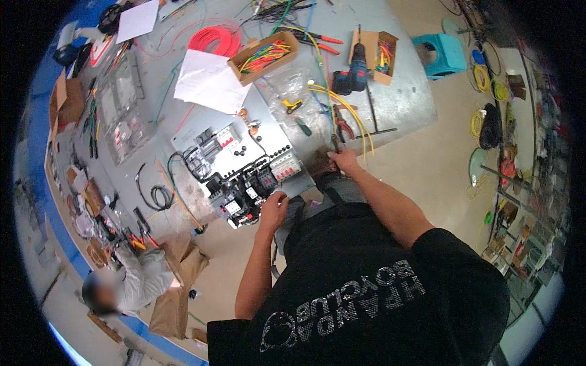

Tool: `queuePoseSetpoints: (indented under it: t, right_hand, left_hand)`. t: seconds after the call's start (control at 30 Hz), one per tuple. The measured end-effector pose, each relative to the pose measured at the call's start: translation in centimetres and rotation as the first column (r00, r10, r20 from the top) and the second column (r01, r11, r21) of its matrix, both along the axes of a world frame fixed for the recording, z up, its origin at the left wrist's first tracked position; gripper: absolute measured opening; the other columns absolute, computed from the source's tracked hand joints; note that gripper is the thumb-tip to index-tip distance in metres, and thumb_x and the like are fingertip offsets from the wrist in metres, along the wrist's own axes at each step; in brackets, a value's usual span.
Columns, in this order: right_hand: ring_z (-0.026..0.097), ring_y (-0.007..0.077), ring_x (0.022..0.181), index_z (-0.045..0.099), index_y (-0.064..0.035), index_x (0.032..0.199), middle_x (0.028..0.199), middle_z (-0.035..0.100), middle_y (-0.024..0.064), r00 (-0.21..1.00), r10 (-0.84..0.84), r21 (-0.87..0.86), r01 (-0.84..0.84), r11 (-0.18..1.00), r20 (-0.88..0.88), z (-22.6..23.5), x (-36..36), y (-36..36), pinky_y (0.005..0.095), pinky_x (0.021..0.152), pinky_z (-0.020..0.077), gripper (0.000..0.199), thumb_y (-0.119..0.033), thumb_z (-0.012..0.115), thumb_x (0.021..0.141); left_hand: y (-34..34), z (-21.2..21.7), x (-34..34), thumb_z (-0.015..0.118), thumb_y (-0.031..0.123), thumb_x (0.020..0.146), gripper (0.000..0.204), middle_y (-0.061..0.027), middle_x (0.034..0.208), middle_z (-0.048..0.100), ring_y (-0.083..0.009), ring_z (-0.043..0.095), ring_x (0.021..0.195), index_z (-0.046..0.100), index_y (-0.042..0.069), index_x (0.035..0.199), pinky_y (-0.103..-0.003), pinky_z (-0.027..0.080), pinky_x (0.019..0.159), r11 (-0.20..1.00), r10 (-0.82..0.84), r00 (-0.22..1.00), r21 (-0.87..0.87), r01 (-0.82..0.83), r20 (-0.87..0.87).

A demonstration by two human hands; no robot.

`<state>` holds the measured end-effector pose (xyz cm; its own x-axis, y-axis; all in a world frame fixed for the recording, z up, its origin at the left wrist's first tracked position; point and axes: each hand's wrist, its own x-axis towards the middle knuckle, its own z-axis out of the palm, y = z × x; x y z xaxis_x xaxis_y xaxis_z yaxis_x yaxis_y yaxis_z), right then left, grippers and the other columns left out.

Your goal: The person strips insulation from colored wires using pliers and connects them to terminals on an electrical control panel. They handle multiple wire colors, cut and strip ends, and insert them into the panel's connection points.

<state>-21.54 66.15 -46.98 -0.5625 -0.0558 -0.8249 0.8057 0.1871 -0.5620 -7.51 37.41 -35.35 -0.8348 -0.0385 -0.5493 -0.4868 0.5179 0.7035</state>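
Seen from the head camera, a worker bends over a grey metal mounting panel (201,183) carrying rows of breakers and contactors (244,189). The left hand (273,206) rests with curled fingers on the near edge of the contactor block, pressing rather than gripping. To its right, the right hand (343,160) is closed around a slim tool and a bundle of yellow wires (342,107) that arc away across the table. The work appears to be at the wiring stage; the next move would likely call for steering one wire end into a terminal while the left hand steadies the block. Two cardboard boxes of coloured wire (265,56) sit at the far side, with one blue cordless drill (351,73) and one red wire coil (215,41).
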Motion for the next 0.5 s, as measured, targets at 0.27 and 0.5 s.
queuePoseSetpoints:
  t: [0.27,0.5]
  right_hand:
    - [0.063,0.0178,0.066,0.062,-0.0028,0.096,0.079,0.065,0.0069,1.000,-0.009,-0.245,0.006,0.969,-0.012,7.4,-0.6,-1.2,0.0325,0.062,0.0528,0.017,-0.019,0.069,0.094]
    - [0.060,0.0112,0.066,0.067,-0.0014,0.088,0.075,0.065,0.0035,0.935,0.334,-0.315,-0.355,0.880,-0.123,13.1,0.5,-4.4,0.0291,0.061,0.0501,0.020,-0.021,0.072,0.092]
  left_hand:
    - [0.1,1.0,-0.7,0.064,0.025,0.095,0.027,-0.0149,0.101,0.071,-0.0245,0.069,0.094,0.066,0.001,0.106,-0.036,0.053,0.084,0.985,0.130,0.992,0.114,-0.130,0.007]
    - [2.1,3.7,-5.2,0.058,0.028,0.101,0.036,-0.0080,0.113,0.069,-0.0186,0.065,0.104,0.063,0.001,0.125,-0.033,0.051,0.090,0.804,0.369,0.925,0.469,-0.366,0.089]
